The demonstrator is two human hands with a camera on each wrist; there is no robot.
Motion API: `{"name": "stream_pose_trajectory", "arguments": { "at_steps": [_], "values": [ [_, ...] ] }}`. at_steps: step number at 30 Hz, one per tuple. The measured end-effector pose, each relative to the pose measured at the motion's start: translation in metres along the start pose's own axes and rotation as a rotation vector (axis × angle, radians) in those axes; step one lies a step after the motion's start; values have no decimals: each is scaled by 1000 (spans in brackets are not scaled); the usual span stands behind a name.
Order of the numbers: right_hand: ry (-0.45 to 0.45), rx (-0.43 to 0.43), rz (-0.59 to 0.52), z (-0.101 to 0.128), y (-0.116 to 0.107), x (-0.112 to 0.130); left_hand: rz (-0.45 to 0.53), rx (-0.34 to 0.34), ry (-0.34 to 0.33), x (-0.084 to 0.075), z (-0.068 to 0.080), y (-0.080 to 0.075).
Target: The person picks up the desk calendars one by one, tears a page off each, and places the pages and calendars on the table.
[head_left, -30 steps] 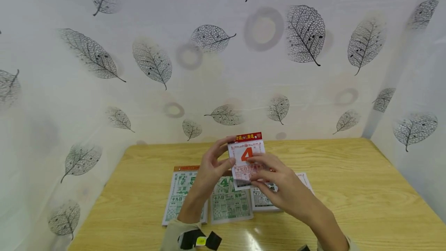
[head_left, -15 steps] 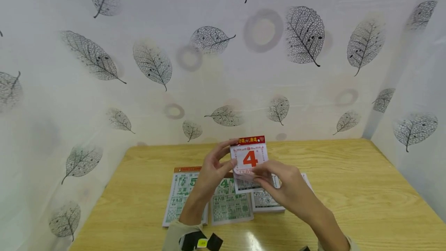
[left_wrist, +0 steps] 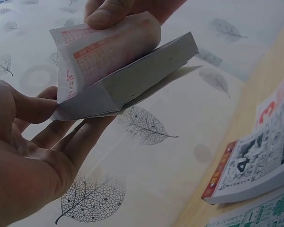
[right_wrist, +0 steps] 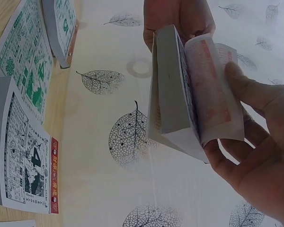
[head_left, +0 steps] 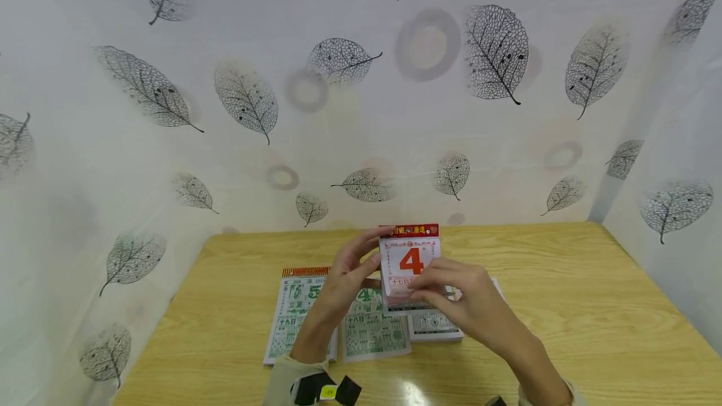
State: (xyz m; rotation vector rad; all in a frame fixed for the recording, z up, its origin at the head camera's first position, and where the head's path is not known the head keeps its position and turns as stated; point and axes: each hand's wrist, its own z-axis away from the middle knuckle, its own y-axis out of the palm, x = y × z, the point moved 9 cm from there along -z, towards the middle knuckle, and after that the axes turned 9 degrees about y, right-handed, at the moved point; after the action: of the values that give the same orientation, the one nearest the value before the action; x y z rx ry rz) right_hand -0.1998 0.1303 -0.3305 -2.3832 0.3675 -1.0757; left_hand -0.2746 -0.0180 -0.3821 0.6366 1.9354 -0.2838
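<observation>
My left hand (head_left: 341,281) holds a tear-off calendar (head_left: 408,230) by its left side, raised above the table. The calendar has a red top strip and a thick block of pages. With thumb and fingers my right hand (head_left: 470,290) pinches the lower part of the front leaf (head_left: 410,260), which carries a large red 4. In the right wrist view that red-printed leaf (right_wrist: 210,90) bends away from the page block (right_wrist: 173,80), with dark print visible beneath. The left wrist view shows my left thumb and fingers at the block's edge (left_wrist: 146,78).
On the wooden table (head_left: 564,306) lie a green-printed calendar (head_left: 293,315) at left, a green-printed sheet (head_left: 376,334) in the middle and a black-printed calendar pad (head_left: 434,324) to its right. Another white printed item (head_left: 499,287) is mostly hidden by my right hand. A leaf-patterned curtain (head_left: 361,111) stands behind.
The held calendar has shifted slightly right and down. My right hand's fingers have gone from lying on the front leaf to pinching it, and the leaf's lower part has lifted.
</observation>
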Motion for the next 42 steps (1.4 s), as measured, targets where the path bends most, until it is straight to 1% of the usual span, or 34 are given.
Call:
{"name": "stream_pose_trajectory", "arguments": {
  "at_steps": [2,5,9,12,15,21,23,25,32,37,42],
  "values": [
    [17,-5,-20,0,-2,-1,-2,-2,4,0,0,0],
    [27,-25,-21,-1,-4,-1,-2,-7,3,-1,0,0],
    [28,-70,4,-2,-8,0,5,-12,-12,0,0,0],
    [46,-104,26,-1,-12,0,18,-8,-16,0,0,1],
    [62,-133,46,-1,-14,-1,28,6,-7,0,0,3],
    [80,-195,76,2,-20,-5,19,61,6,2,0,9],
    [74,-215,98,2,-24,-4,19,68,3,2,0,10],
    [43,-230,111,2,-27,-2,19,69,5,2,0,10],
    [-41,-222,108,2,-34,1,-13,70,12,-1,0,12],
    [-44,-214,132,1,-34,1,-27,70,29,-1,0,13],
    [-37,-186,163,0,-31,-1,-32,74,57,-2,0,17]
  ]
}}
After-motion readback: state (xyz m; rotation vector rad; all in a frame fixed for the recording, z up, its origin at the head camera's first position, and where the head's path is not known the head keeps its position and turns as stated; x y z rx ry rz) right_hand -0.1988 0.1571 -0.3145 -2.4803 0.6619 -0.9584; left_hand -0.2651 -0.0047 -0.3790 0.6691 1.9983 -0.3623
